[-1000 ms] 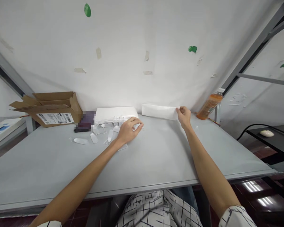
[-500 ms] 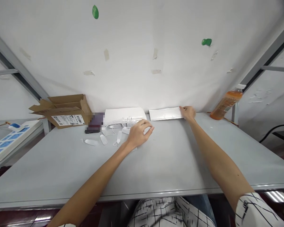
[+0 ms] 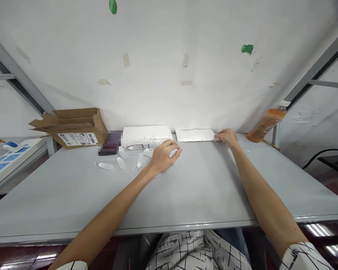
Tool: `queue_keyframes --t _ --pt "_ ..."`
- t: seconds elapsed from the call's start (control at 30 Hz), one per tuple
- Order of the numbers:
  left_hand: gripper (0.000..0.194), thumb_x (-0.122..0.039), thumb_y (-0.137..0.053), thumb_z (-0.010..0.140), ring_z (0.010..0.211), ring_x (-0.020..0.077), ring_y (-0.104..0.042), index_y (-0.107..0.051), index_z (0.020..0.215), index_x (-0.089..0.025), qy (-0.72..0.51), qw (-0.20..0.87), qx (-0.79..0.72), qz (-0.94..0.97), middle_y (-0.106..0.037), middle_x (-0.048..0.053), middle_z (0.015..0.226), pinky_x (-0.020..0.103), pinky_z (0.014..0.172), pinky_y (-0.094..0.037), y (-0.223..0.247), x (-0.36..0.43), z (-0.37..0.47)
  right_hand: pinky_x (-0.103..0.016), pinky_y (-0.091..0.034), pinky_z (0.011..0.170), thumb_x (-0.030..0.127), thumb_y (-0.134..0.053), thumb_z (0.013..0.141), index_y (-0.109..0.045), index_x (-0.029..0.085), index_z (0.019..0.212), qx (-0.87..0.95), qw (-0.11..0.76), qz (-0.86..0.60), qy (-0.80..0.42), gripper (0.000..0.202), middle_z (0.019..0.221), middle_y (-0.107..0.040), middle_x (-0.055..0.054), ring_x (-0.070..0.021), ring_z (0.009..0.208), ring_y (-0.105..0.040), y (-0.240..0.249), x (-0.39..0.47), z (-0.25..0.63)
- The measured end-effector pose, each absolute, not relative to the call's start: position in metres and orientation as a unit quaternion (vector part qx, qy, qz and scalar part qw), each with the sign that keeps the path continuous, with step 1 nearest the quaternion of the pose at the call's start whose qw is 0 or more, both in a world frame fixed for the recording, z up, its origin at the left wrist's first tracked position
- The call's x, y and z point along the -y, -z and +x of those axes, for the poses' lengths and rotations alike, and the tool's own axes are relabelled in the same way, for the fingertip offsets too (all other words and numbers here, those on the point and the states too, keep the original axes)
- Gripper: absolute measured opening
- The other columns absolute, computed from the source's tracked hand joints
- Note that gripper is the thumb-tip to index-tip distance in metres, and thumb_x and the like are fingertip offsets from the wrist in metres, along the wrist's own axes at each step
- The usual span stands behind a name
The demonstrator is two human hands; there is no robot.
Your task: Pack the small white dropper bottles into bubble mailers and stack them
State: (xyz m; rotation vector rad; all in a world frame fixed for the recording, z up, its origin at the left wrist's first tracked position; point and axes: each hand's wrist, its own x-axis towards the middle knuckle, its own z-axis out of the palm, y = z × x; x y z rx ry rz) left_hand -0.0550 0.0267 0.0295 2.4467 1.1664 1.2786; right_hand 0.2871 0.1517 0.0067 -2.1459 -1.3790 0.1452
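Observation:
My left hand (image 3: 165, 155) hovers over the table beside small white tags with loops. Its fingers are curled and the thumb and index tips come together in a ring, with nothing visible between them. A white tag (image 3: 106, 166) and another tag (image 3: 121, 162) lie to its left. Behind that hand is a stack of white flat pieces (image 3: 146, 133), with clear loops along its front edge. Out to the right, my right hand (image 3: 227, 137) pinches the right end of a flat white packet (image 3: 195, 135) lying against the wall; its fingertips are partly hidden.
A cardboard box (image 3: 79, 127) with raised flaps stands at the left, next to a dark pixelated object (image 3: 112, 142). A bottle of orange drink (image 3: 267, 123) leans at the right. A power strip (image 3: 11, 161) sits on the far left. The white wall (image 3: 157, 93) bounds the table's back.
My right hand has shifted slightly right and changed its grip at the packet's end. My left hand stays nearly as it was. The camera view has tilted a little.

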Motion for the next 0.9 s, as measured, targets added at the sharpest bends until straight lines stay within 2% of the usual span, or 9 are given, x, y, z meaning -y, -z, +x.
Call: queue_keyframes --t 0.17,0.27,0.43,0.53,0.63,0.77,0.9 --pt "0.016 -0.027 -0.057 0.092 0.081 0.0124 -0.064 -0.071 0.087 -0.022 -0.426 0.063 -0.382 0.818 -0.070 0.002 0.099 0.021 0.054 -0.046 -0.030 -0.027 -0.056 -0.029 -0.049 0.070 0.025 -0.068 0.069 -0.078 0.016 0.086 0.517 0.258 -0.815 -0.044 0.021 0.083 -0.073 -0.011 -0.0232 0.082 -0.067 -0.002 -0.145 0.279" --pt "0.018 -0.026 -0.055 0.093 0.083 0.0131 -0.064 -0.071 0.087 -0.022 -0.430 0.022 -0.375 0.821 -0.070 0.002 0.099 0.021 0.058 -0.048 -0.032 -0.029 -0.058 -0.030 -0.048 0.071 0.025 -0.065 0.073 -0.078 0.015 0.088 0.514 0.264 -0.815 -0.036 0.022 0.085 -0.073 -0.012 -0.0244 0.084 -0.067 -0.001 -0.142 0.276" --pt "0.021 -0.025 -0.052 0.094 0.087 0.0144 -0.065 -0.070 0.085 -0.020 -0.449 -0.078 -0.380 0.805 -0.071 0.004 0.094 0.022 0.063 -0.048 -0.042 -0.036 -0.072 -0.032 -0.047 0.078 0.026 -0.055 0.084 -0.076 0.011 0.096 0.509 0.290 -0.811 0.005 0.028 0.096 -0.072 -0.017 -0.0258 0.091 -0.065 -0.004 -0.130 0.270" --pt "0.023 -0.027 -0.050 0.094 0.083 0.0141 -0.065 -0.069 0.084 -0.020 -0.479 -0.077 -0.418 0.768 -0.072 0.004 0.092 0.022 0.063 -0.048 -0.052 -0.044 -0.088 -0.036 -0.046 0.082 0.025 -0.049 0.088 -0.073 0.011 0.103 0.504 0.317 -0.802 0.051 0.032 0.110 -0.067 -0.020 -0.0272 0.097 -0.063 -0.014 -0.121 0.258" --pt "0.024 -0.030 -0.049 0.093 0.070 0.0128 -0.063 -0.069 0.085 -0.020 -0.495 -0.053 -0.468 0.730 -0.072 0.004 0.094 0.023 0.058 -0.047 -0.061 -0.055 -0.107 -0.036 -0.046 0.084 0.024 -0.049 0.087 -0.072 0.014 0.103 0.547 0.369 -0.746 0.088 0.030 0.113 -0.065 -0.017 -0.0256 0.097 -0.063 -0.030 -0.116 0.237" --pt "0.028 -0.034 -0.049 0.091 0.068 0.0151 -0.064 -0.070 0.080 -0.019 -0.502 -0.051 -0.522 0.687 -0.073 0.004 0.084 0.025 0.059 -0.048 -0.067 -0.066 -0.129 -0.034 -0.048 0.088 0.023 -0.059 0.083 -0.071 0.018 0.101 0.691 0.382 -0.614 0.026 0.022 0.104 -0.070 -0.010 -0.0234 0.097 -0.064 -0.050 -0.115 0.189" --pt "0.026 -0.033 -0.050 0.090 0.074 0.0179 -0.066 -0.072 0.081 -0.021 -0.461 -0.080 -0.572 0.674 -0.074 0.004 0.087 0.027 0.064 -0.047 -0.066 -0.070 -0.142 -0.034 -0.049 0.090 0.020 -0.065 0.081 -0.068 0.021 0.113 0.817 0.293 -0.492 -0.072 0.032 0.118 -0.069 -0.007 -0.0228 0.109 -0.062 -0.057 -0.119 0.131"
